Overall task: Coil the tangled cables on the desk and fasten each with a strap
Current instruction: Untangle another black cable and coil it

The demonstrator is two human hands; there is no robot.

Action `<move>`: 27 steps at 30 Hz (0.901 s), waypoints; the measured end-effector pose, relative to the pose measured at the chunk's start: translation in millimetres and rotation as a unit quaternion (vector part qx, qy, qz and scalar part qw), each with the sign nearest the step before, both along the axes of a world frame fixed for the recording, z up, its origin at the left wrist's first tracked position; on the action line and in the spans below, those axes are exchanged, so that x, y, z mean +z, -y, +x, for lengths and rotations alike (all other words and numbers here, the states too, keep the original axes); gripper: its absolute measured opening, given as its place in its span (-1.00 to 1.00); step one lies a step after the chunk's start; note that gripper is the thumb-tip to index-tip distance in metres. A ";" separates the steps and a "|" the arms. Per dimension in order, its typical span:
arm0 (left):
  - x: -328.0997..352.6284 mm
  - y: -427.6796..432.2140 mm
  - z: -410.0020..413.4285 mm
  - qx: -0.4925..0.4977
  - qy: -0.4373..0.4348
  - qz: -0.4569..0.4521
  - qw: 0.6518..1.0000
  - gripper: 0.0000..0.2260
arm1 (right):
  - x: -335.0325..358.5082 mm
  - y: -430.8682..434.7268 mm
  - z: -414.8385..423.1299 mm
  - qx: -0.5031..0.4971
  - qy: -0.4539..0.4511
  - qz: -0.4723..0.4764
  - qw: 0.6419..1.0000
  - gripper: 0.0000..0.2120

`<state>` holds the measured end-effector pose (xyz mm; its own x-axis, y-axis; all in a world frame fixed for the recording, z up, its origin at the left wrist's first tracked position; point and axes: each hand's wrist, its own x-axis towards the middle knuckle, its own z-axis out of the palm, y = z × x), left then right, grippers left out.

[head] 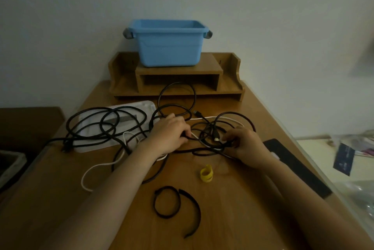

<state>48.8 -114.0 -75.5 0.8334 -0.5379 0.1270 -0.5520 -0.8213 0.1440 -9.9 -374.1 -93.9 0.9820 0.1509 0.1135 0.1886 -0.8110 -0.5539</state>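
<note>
A tangle of black cables (105,122) and a white cable (97,168) sprawls across the middle of the wooden desk (60,199). My left hand (170,136) grips a black strand in the tangle's centre. Just to the right, my right hand (247,146) pinches black cable near a small connector. A yellow strap (206,173) curls on the desk in front of my hands. Two black straps (168,202) lie nearer to me, one looped and one in an open arc.
A blue plastic bin (168,43) stands on a wooden desk organiser (178,79) at the back. A white tray (95,144) lies under the cables at left. A dark flat pad (293,162) runs along the right edge. Clutter lies beyond the desk at right.
</note>
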 end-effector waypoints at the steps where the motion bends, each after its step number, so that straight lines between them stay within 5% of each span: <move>1: 0.6 -0.6 3.1 0.002 -0.004 -0.018 1.000 -0.86 | -1.5 -0.4 -0.5 -0.014 0.005 0.004 1.000 -0.72; 4: 5.9 -5.4 9.5 0.018 -0.073 -0.227 0.971 -0.92 | -4.7 0.0 0.3 -0.050 0.001 0.049 0.998 -0.66; 8: 20.6 -11.2 9.7 0.056 -0.160 -0.474 0.864 -0.91 | -1.0 -0.8 4.5 -0.053 0.000 0.077 0.996 -0.67; 14: 38.8 -19.4 7.9 0.074 -0.254 -0.597 0.757 -0.87 | 29.9 -21.7 18.1 -0.073 0.074 0.117 0.988 -0.74; 20: 52.3 -21.4 3.9 0.067 -0.247 -0.600 0.758 -0.86 | 74.1 -54.2 40.4 -0.026 0.057 0.194 0.979 -0.81; 24: 63.8 -24.6 -2.0 0.065 -0.204 -0.585 0.782 -0.87 | 81.0 -73.2 51.6 -0.009 0.075 0.240 0.968 -0.56; 27: 71.4 -29.8 -3.4 0.027 -0.218 -0.615 0.757 -0.85 | 80.0 -79.9 60.3 0.006 0.071 0.229 0.971 -0.54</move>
<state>45.4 -84.2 -4.1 0.9570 -0.1997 0.2102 -0.2017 0.0622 0.9775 50.4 -294.2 -13.9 0.9500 0.0634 0.3056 0.2971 -0.4838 -0.8232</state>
